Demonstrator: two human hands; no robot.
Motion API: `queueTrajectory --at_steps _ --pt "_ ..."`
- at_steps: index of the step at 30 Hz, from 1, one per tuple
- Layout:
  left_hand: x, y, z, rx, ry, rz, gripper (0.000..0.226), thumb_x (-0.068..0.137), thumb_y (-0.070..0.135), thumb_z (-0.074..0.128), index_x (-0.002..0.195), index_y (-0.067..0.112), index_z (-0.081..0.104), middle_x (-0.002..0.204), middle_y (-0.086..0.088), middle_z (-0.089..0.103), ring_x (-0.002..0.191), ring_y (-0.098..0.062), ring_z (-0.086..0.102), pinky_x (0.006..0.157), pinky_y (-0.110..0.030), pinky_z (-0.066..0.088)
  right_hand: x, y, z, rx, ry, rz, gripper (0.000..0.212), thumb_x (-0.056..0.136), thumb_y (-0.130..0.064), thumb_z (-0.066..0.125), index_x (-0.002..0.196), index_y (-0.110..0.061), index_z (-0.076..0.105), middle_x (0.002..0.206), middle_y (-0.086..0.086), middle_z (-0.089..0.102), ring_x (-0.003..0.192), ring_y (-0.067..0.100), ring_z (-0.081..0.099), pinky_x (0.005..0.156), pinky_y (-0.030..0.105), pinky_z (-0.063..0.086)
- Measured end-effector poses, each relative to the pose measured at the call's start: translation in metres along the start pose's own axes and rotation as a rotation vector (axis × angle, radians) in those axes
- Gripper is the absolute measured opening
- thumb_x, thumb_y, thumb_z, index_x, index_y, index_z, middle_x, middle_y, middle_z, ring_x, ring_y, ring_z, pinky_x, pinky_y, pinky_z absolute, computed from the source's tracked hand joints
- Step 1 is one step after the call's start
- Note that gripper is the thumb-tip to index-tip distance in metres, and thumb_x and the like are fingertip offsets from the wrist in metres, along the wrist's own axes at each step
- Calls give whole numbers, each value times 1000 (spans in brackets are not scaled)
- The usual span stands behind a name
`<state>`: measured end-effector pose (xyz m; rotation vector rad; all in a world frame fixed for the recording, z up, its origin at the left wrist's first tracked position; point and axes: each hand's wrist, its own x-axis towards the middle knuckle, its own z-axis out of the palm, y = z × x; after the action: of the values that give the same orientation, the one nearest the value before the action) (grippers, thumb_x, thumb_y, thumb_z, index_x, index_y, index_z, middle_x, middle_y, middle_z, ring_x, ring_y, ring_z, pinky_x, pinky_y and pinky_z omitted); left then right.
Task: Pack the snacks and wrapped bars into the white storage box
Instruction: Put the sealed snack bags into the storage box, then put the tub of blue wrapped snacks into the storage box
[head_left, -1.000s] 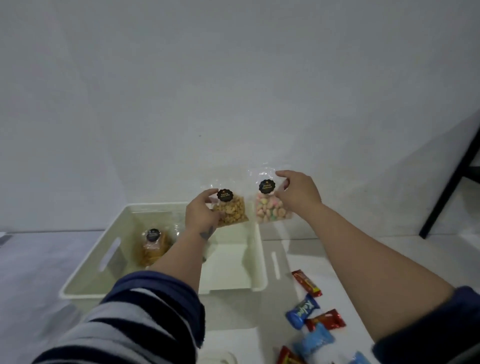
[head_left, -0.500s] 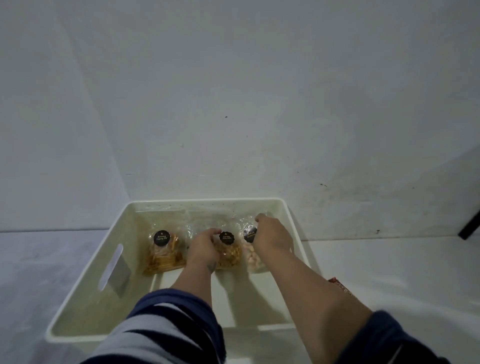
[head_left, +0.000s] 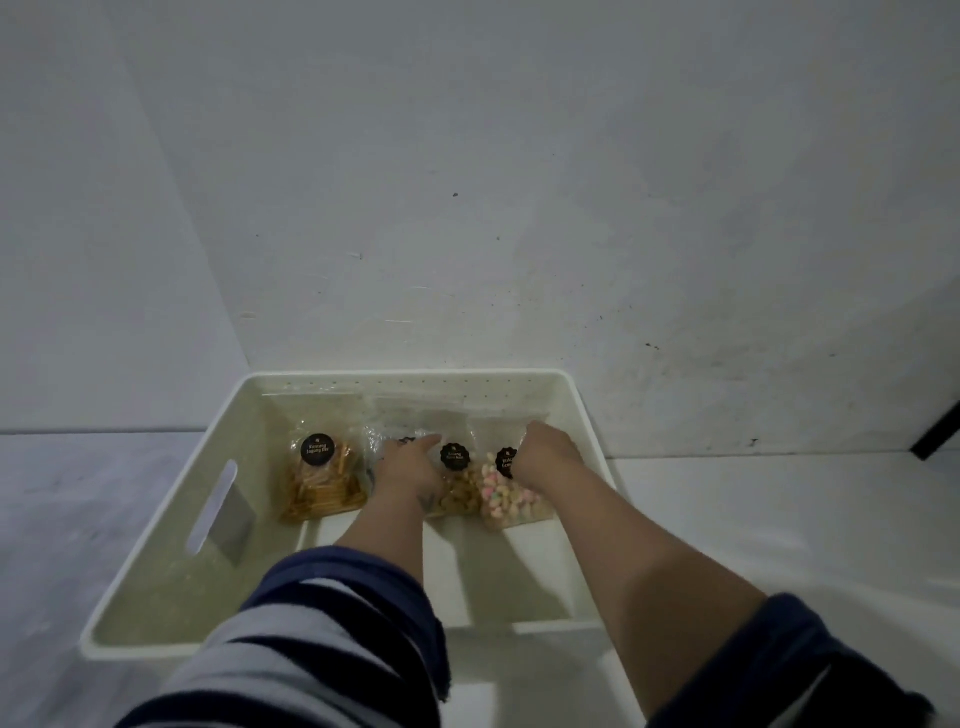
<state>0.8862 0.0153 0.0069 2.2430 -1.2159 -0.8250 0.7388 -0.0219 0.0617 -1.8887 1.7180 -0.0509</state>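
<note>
The white storage box (head_left: 156, 551) stands against the wall. Several clear snack bags with black round labels lean in a row on its far wall: a bag of yellow sticks (head_left: 322, 486), a bag of brown nuts (head_left: 460, 496) and a bag of pastel candies (head_left: 509, 501). My left hand (head_left: 408, 467) lies between the stick bag and the nut bag, fingers stretched out over another clear bag (head_left: 387, 428) that it mostly hides. My right hand (head_left: 545, 452) curls over the top edge of the pastel candy bag.
A handle slot (head_left: 213, 506) cuts through the box's left wall. The near half of the box floor (head_left: 332, 540) holds nothing. A white wall rises right behind the box. A dark leg (head_left: 935, 439) shows at the right edge.
Both hands brought the nut bag and the pastel candy bag down from above the box into it. The bags now stand on the box floor, and my left fingers have spread off the nut bag.
</note>
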Motion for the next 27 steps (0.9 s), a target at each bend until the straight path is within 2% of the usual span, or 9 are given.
queueTrajectory --at_steps 4,7,12,16,20,24,27 --pt "-30 23 -26 24 -1 47 63 80 -9 61 134 22 51 143 -14 34 116 -34 52 94 -34 50 -29 -6 -33 -29 1 -84 46 86 0 53 131 -8 51 131 9 56 114 24 58 91 29 49" --pt "-61 51 -39 25 -50 130 51 85 2 63 133 18 52 137 -12 48 109 -26 55 84 -28 48 -59 1 -59 -32 67 -181 41 88 -4 52 129 -11 54 131 7 54 118 23 54 90 27 46" --pt "-125 107 -30 47 -109 250 43 89 13 63 131 13 54 130 -11 57 112 -23 57 84 -24 44 -114 48 -98 -106 126 -196 36 88 -12 53 123 -14 60 131 4 57 116 24 57 91 30 48" --pt "-182 148 -2 81 -174 312 44 89 14 64 131 13 53 130 -11 57 116 -24 56 89 -26 44 -161 108 -133 -210 72 -141 35 93 -18 50 125 -8 58 132 9 56 118 27 54 97 33 47" --pt "-239 180 44 90 -185 353 44 89 14 65 131 11 54 130 -13 58 119 -25 55 90 -23 41 -211 181 -162 -251 61 -96 42 98 -23 41 136 -5 49 142 12 47 128 28 47 99 31 43" --pt "-295 207 106 61 -198 346 41 90 13 62 130 10 55 126 -13 60 115 -24 57 80 -20 41 -247 269 -181 -194 50 -43 40 93 -23 53 130 -7 55 135 13 54 124 29 52 97 34 44" --pt "-331 219 156 40 -228 313 41 91 12 62 130 9 55 113 -11 61 98 -26 59 66 -17 48 -273 337 -192 -120 37 1 40 90 -22 58 128 -8 57 131 13 57 122 30 54 96 37 45"
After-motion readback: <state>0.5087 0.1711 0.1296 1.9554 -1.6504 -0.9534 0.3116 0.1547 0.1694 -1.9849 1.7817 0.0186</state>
